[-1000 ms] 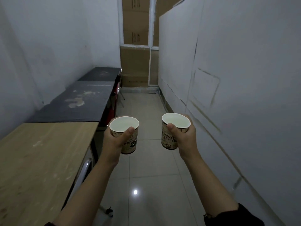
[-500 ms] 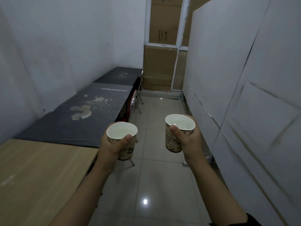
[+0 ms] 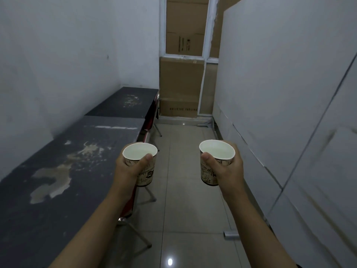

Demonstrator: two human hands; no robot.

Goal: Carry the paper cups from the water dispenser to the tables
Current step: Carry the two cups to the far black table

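Both cups in transit, upright, long axes vertical, liquid visible inside; left hand has its grip closed around the left cup, right hand has its grip closed around the right cup, thumbs near the rims; key relation: dark table runs along the left wall, its edge just beside the left cup, well apart from the right one; so left hand is nearer, set-down likely goes leftward; right cup must cross the aisle floor; keep both level, spill risk.
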